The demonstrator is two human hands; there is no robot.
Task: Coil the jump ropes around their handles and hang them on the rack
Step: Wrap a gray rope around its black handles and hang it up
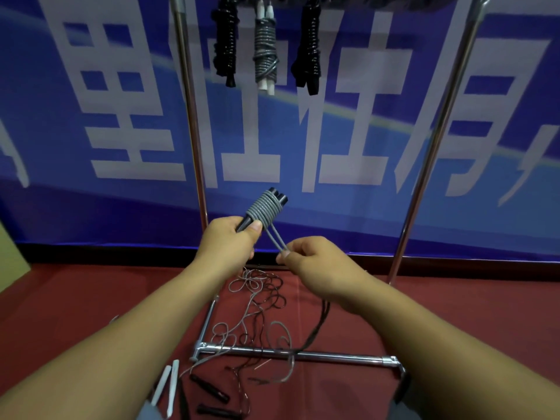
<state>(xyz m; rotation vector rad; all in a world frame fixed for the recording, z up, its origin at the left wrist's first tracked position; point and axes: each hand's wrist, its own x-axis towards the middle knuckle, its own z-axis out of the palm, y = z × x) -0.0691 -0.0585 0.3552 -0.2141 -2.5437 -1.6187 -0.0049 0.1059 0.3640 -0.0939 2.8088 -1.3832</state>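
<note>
My left hand [228,239] grips a pair of black handles [274,195] held together, with grey rope [264,211] wound around them in several tight turns. Two strands of that grey rope run down to my right hand [315,262], which pinches them between thumb and fingers. Three coiled jump ropes hang from the top of the metal rack: a black one [225,47], a grey one with white handles [265,53], and another black one [309,47].
Loose grey and dark ropes [260,310] lie tangled on the red floor over the rack's base bar [303,354]. White handles [168,386] and black handles [209,392] lie at the lower left. The rack's uprights [191,110] stand before a blue banner.
</note>
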